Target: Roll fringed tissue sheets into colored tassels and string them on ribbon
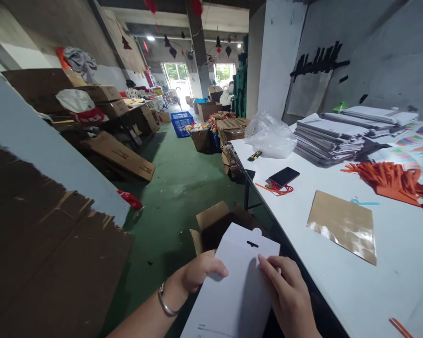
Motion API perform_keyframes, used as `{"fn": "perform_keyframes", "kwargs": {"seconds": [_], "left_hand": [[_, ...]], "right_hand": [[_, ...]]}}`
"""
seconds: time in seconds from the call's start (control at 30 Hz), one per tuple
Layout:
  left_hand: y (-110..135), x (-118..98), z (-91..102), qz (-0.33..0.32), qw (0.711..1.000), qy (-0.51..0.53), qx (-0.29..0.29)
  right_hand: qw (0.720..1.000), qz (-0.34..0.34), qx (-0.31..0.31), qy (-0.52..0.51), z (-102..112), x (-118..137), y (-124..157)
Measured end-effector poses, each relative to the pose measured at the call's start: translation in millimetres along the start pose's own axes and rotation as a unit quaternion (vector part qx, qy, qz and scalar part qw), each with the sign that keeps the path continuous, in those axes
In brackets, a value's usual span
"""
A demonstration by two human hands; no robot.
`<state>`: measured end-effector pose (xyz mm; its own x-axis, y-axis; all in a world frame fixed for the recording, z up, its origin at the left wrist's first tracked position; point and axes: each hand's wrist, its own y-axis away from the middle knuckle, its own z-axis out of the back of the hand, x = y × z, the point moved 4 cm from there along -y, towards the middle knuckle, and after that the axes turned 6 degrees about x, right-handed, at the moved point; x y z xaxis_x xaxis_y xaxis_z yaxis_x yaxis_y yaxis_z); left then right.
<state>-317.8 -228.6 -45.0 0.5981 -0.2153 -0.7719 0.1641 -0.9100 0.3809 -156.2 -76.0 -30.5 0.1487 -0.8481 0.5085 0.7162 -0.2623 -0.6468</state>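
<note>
White card sleeve (238, 281), pinched at opposite edges by left hand (197, 274) and right hand (289, 295): keep pressure even to avoid creasing.

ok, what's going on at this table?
A person holds a flat white carton with a hang slot, just off the edge of the table. The left hand has a grip on its left edge. The right hand lies on its face, thumb hidden. An open box sits on the floor just beyond. On the table lie a gold sheet, a phone, orange tassels and paper stacks.
</note>
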Motion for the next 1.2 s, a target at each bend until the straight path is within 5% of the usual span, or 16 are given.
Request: {"fn": "perform_keyframes", "kwargs": {"seconds": [0.4,0.63,0.77,0.93,1.03,1.13,1.2], "left_hand": [[2,5,-15.7,0.022,0.999,-0.045,0.001],[9,-6,1.7,-0.011,0.994,-0.058,-0.087],[17,-17,12.7,-0.052,0.982,-0.087,-0.157],[2,5,-22.0,-0.100,0.959,-0.160,-0.213],[-11,21,-57.0,-0.165,0.931,-0.258,-0.200],[-14,18,-71.7,-0.234,0.908,-0.314,-0.148],[-11,4,-60.7,-0.266,0.898,-0.304,-0.177]], "right_hand": [[0.996,-0.055,0.026,-0.067,9,7,-24],[0.987,-0.127,-0.033,-0.088,8,0,-5],[0.976,-0.180,0.005,-0.121,-19,-22,21],[0.955,-0.131,0.116,-0.238,-60,-6,40],[0.942,-0.077,0.139,-0.295,-57,10,41],[0.925,-0.155,0.118,-0.327,-40,-2,46],[0.887,-0.233,0.117,-0.380,-32,-16,58]]}}
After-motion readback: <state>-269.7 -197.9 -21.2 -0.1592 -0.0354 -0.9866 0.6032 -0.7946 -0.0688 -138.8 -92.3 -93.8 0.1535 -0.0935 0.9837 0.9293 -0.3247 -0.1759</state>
